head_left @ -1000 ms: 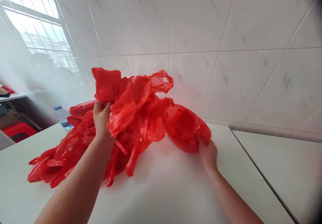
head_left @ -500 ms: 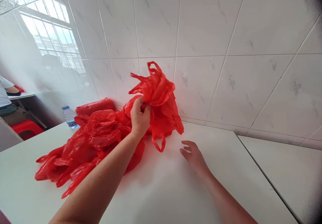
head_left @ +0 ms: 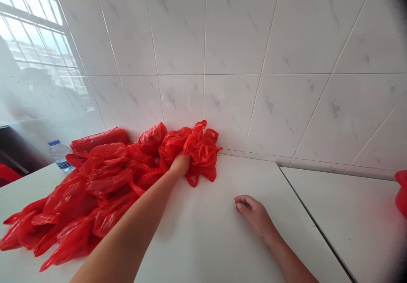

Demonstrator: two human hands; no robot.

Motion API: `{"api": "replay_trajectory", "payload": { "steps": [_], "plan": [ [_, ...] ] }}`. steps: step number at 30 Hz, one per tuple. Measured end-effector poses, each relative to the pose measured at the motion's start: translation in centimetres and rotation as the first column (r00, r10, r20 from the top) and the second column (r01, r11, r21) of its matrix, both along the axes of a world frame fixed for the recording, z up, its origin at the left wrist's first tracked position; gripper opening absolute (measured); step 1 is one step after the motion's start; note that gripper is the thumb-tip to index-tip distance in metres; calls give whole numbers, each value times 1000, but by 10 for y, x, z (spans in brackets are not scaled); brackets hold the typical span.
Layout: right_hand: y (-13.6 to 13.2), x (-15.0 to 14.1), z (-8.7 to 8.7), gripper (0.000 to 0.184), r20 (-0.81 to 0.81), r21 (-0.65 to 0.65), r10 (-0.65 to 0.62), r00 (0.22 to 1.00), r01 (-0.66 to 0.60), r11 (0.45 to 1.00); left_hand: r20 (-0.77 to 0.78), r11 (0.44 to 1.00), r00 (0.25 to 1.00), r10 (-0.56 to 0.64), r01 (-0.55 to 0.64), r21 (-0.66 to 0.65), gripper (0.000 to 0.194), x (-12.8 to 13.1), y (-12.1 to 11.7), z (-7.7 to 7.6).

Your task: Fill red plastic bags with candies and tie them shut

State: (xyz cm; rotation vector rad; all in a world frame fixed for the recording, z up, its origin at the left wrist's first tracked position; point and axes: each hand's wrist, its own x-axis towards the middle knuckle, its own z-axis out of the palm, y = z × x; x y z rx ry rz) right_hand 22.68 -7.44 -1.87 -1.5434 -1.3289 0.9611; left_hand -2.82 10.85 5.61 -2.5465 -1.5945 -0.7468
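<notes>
My left hand reaches across the table to the wall and is closed on a crumpled red plastic bag, its fingers partly hidden in the folds. A handle loop of that bag lies on the tabletop just right of the hand. Left of my arm spreads a large heap of similar red plastic bags. My right hand rests low over the table, apart from the bags, its fingers curled in to the thumb with nothing visible in them.
A rolled red bundle lies along the tiled wall. Beside it at the left stands a water bottle with a blue cap. The white table has a seam on the right. Something red shows at the right edge.
My left hand has lowered the raised bunch of red plastic onto the table by the wall. My right hand has curled its fingers. The view has turned to the right.
</notes>
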Motion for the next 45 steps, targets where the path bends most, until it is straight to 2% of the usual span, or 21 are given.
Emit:
{"api": "replay_trajectory", "payload": {
  "steps": [2, 6, 9, 12, 14, 17, 20, 23, 27, 31, 33, 35, 37, 41, 43, 45],
  "plan": [
    [1, 0, 0, 30, -24, 3, -6, 1000, 6, 1000, 74, 992, 997, 9, -18, 126, 33, 0, 3, 8],
    [3, 0, -1, 27, -74, 7, -26, 997, 26, 1000, 223, 939, 975, 26, -100, 329, 39, 1, 3, 26],
    [3, 0, -2, 27, -86, 12, -31, 996, 32, 999, 216, 912, 976, -29, -62, 406, 49, 6, -5, 35],
    [3, -1, -2, 34, -100, 35, -39, 994, 43, 998, 82, 898, 984, -157, 108, 427, 53, 17, -24, 33],
    [3, -2, -1, 52, -146, 72, -79, 986, 91, 993, -37, 880, 965, -260, 253, 402, 56, 28, -40, 25],
    [2, -4, 3, 86, -314, 137, -176, 933, 228, 964, -185, 833, 896, -405, 444, 330, 55, 43, -64, 5],
    [4, -5, 4, 97, -413, 147, -252, 875, 337, 930, -247, 786, 806, -537, 585, 200, 70, 53, -78, -11],
    [9, -4, 0, 82, -318, 118, -268, 909, 318, 941, -202, 791, 784, -587, 609, 67, 82, 58, -80, -15],
    [13, 0, -5, 52, -171, 113, -273, 947, 294, 949, -157, 860, 851, -501, 510, 19, 68, 62, -62, -16],
    [8, 13, -2, 31, -18, 169, -400, 916, 397, 902, -117, 938, 931, -345, 347, -2, 57, 61, -25, -25],
    [5, 25, 0, 24, 27, 195, -469, 883, 456, 868, -106, 956, 950, -292, 294, -1, 53, 58, -10, -28],
    [4, 37, 1, 22, 47, 202, -517, 855, 499, 843, -98, 962, 958, -271, 273, 17, 46, 53, -5, -27],
    [4, 45, 1, 21, 58, 202, -539, 840, 519, 830, -89, 957, 956, -279, 285, 55, 38, 50, -12, -22],
    [7, 44, -2, 12, 71, 229, -533, 843, 506, 832, -86, 921, 927, -364, 372, 116, 28, 52, -51, -15],
    [8, 38, -2, 10, 71, 252, -521, 851, 490, 835, -79, 906, 913, -400, 407, 117, 28, 57, -71, -16],
    [8, 31, 0, 9, 71, 280, -506, 860, 470, 837, -61, 901, 908, -415, 419, 109, 37, 64, -84, -21]
  ]
}}
